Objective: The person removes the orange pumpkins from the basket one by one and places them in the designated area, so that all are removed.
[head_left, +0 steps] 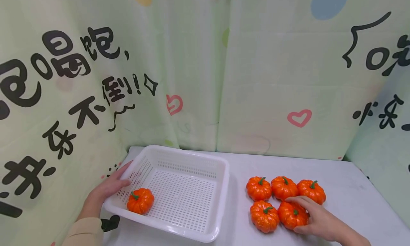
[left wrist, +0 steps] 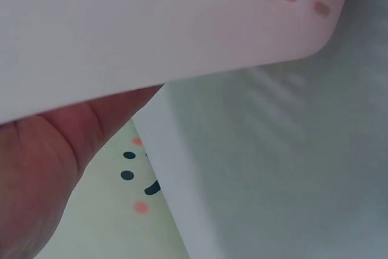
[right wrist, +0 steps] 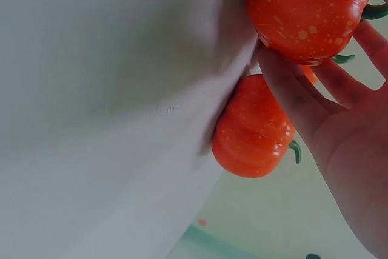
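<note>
A white plastic basket (head_left: 185, 199) stands on the left of the table, one small orange pumpkin (head_left: 141, 201) with a green stem in its near left corner. My left hand (head_left: 110, 185) grips the basket's left rim, thumb on the inner side; in the left wrist view the basket wall (left wrist: 133, 34) covers part of this hand. On the right, my right hand (head_left: 321, 217) holds a front-row small pumpkin (head_left: 290, 215), thumb and fingers to either side of it. The right wrist view shows this pumpkin (right wrist: 306, 13) close to the white tabletop.
Beside the held one sits another pumpkin (head_left: 264, 217). Behind them is a row of three: a left pumpkin (head_left: 258, 190), a middle pumpkin (head_left: 283, 187) and a right pumpkin (head_left: 310, 192). Pale printed curtains (head_left: 198, 71) enclose the white table (head_left: 238, 207) at the back and sides.
</note>
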`<state>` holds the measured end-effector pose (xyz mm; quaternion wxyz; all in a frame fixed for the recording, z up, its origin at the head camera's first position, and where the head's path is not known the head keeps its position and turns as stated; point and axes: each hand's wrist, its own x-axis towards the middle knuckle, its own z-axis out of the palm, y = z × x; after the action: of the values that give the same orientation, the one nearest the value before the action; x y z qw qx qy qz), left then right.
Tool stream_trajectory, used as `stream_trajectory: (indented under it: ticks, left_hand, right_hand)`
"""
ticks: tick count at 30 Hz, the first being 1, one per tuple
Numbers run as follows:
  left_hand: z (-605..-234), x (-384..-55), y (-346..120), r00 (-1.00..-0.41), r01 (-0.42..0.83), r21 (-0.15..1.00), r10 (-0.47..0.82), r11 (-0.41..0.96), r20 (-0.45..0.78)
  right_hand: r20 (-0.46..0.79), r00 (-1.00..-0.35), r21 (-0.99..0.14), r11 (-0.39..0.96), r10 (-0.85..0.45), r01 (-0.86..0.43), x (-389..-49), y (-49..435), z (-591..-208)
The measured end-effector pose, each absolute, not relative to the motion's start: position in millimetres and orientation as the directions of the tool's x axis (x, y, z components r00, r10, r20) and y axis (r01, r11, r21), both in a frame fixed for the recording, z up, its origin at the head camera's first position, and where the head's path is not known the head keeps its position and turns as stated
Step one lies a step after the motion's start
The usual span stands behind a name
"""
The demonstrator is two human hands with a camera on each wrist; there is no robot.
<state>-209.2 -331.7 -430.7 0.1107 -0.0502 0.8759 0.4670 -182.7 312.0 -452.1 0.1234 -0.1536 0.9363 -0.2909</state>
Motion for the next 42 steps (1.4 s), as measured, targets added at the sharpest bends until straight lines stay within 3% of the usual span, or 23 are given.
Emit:
stream_trajectory:
  ticks: [7, 20, 33, 42]
  left_hand:
    - [-431.0, -210.0, -332.0, -0.970, -0.193, 0.810, 0.015, 0.554, -0.241]
    - [-429.8, -210.9, -333.6, -0.969, -0.199, 0.810, 0.013, 0.551, -0.247]
    - [-431.1, -210.9, -335.0, -0.970, -0.192, 0.812, 0.020, 0.552, -0.243]
    - [-432.0, -210.9, -334.1, -0.971, -0.182, 0.815, 0.031, 0.550, -0.237]
  right_hand:
    - [-0.171, -0.926, -0.569, 0.801, -0.337, -0.187, -184.0, 310.7, -451.5]
    - [-0.097, -0.920, -0.633, 0.736, -0.381, -0.238, -182.8, 315.5, -435.4]
    - [-0.004, -0.906, -0.572, 0.744, -0.423, -0.345, -194.6, 306.8, -414.4]
    - [0.001, -0.915, -0.601, 0.732, -0.402, -0.322, -206.5, 284.9, -394.0]
